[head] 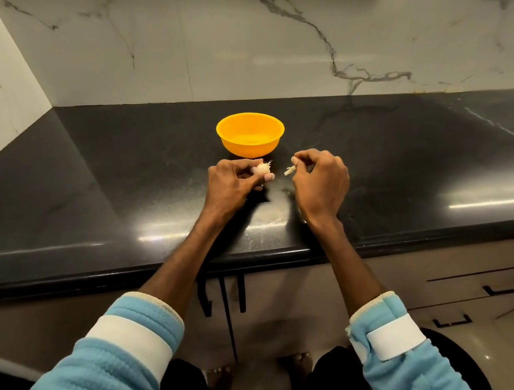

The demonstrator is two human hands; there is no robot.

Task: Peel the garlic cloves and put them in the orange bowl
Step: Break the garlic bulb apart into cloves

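Garlic (260,171) half hidden in left hand (233,180); right hand (320,181) pinches peel (289,170).

Bare forearms (183,256) reach forward, side by side. Left hand (235,182) curls knuckles-up around a small white garlic clove (262,171); right hand (321,183), apart, pinches a pale peel strip (288,170).

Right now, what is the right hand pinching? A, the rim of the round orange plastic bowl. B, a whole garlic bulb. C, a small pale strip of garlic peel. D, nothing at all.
C: the right hand pinches a small pale strip of garlic peel, clear of the whitish garlic clove gripped by the left hand; neither hand touches the round orange plastic bowl.
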